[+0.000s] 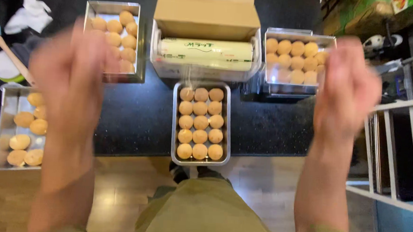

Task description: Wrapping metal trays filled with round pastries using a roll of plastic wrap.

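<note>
Raising our blurred left hand [69, 76] and right hand [347, 85], grips indistinguishable, we are hovering over a rectangular steel tray [175, 128], round golden dough balls [200, 122], cardboard wrap box [207, 17].

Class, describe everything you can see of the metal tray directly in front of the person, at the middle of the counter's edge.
The middle tray is a rectangular, shiny metal pan with a raised rim and rounded corners. It lies flat on the dark counter, its long side running away from the person and its near end at the counter's front edge. It holds fifteen round, golden-brown balls in five rows of three, packed close. The far end sits just before the wrap dispenser box. Neither hand touches it.
</note>
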